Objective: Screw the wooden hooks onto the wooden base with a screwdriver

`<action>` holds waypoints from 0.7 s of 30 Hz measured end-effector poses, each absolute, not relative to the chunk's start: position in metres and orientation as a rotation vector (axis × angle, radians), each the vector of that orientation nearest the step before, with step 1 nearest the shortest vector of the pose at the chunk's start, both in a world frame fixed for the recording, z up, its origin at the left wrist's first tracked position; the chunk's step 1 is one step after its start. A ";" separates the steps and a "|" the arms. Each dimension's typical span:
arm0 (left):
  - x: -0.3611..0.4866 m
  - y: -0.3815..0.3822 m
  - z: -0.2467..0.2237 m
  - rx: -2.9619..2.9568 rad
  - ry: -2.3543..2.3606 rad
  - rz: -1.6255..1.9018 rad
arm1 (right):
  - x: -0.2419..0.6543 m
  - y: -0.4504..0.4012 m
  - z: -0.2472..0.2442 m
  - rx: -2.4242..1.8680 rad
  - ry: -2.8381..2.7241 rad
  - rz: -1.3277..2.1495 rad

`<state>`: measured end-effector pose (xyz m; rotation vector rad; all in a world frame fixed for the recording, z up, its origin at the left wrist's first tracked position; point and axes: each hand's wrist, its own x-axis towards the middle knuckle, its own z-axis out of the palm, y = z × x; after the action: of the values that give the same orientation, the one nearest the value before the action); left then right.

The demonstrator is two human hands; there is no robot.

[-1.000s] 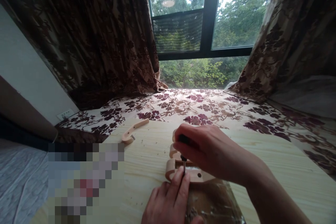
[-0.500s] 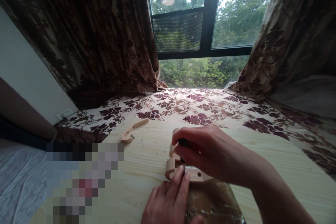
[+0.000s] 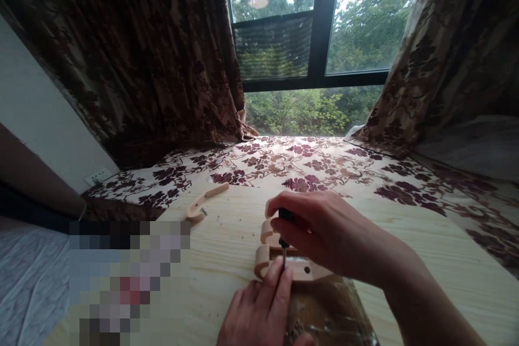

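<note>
My right hand [image 3: 312,227] is closed round the black handle of a screwdriver [image 3: 284,240], which stands upright with its metal shaft pointing down. The shaft's lower end sits between the fingertips of my left hand [image 3: 259,303], over a light wooden hook [image 3: 298,270] with a dark hole in it. Whether a screw is under the tip is hidden by my fingers. A second curved wooden piece [image 3: 267,231] lies just behind the hook, partly covered by my right hand. Beneath and in front is a brown block wrapped in clear film [image 3: 328,313].
Another wooden hook [image 3: 198,208] lies at the board's back left, with small screws [image 3: 204,213] beside it. Small bits dot the pale wooden board [image 3: 219,259]. Flowered cloth [image 3: 304,165] lies behind; a blurred patch covers the left.
My right hand has risen slightly on the screwdriver, and more of its handle and shaft shows. My left hand holds nearly the same place.
</note>
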<state>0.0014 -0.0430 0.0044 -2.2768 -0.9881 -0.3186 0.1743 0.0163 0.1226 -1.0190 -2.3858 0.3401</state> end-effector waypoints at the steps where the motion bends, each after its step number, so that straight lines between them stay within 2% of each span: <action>1: 0.001 -0.043 0.005 -2.269 -0.985 -0.329 | 0.174 0.016 0.123 -1.015 -2.390 0.345; 8: 0.004 -0.040 0.007 -2.221 -0.948 -0.367 | 0.173 0.021 0.118 -1.149 -2.318 0.279; 16: 0.000 -0.041 0.003 -2.243 -0.944 -0.293 | 0.181 0.010 0.124 -0.988 -2.401 0.400; 21: 0.001 -0.040 0.003 -2.230 -0.949 -0.288 | 0.177 0.019 0.120 -1.080 -2.330 0.326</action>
<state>0.0010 -0.0400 0.0025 -2.2298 -0.9493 -0.2883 0.1774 0.0187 0.1195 -1.0804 -2.3303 0.3263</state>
